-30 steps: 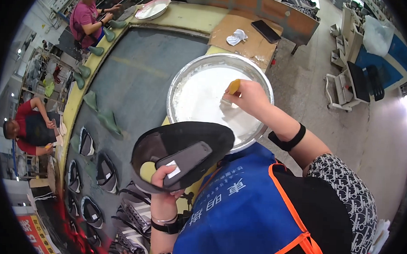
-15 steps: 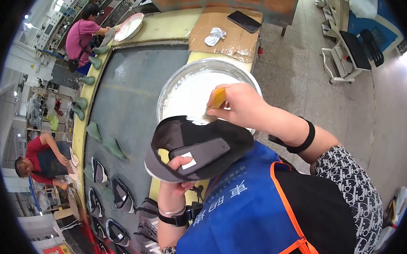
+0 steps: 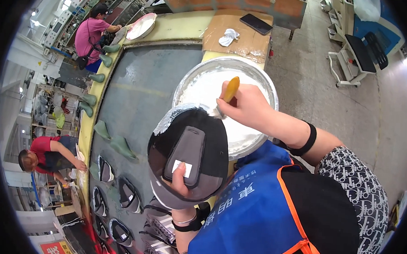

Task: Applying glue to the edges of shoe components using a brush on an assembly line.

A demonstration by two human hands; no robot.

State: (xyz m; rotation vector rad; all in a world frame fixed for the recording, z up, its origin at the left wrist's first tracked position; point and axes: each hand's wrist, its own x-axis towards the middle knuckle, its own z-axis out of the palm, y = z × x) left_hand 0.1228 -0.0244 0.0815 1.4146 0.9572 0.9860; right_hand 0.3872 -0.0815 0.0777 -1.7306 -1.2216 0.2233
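My left hand [image 3: 179, 181] grips a grey and black shoe upper [image 3: 215, 159] from below, thumb pressed on the white label of the dark padded piece inside it. The edge of the upper facing away from me carries a band of wet white paste [image 3: 179, 112]. My right hand [image 3: 249, 105] is closed around a brush with a yellow handle [image 3: 232, 88]. Its bristles, partly hidden by my fingers, touch or nearly touch the coated edge. Under my right hand stands a round metal basin [image 3: 177, 95] holding thick white paste [image 3: 210, 85].
Green shoe lasts [image 3: 123, 146] and several dark shoe uppers [image 3: 129, 194] lie along the grey table [image 3: 146, 88]. Cardboard [image 3: 212, 36] beyond the basin bears a phone [image 3: 256, 24] and a crumpled white cloth [image 3: 228, 37]. Two people work at the left side.
My left hand has turned the upper, tilting it more upright and showing the white-coated edge. My right hand's brush has shifted along that edge, its handle more upright. The view has shifted slightly.
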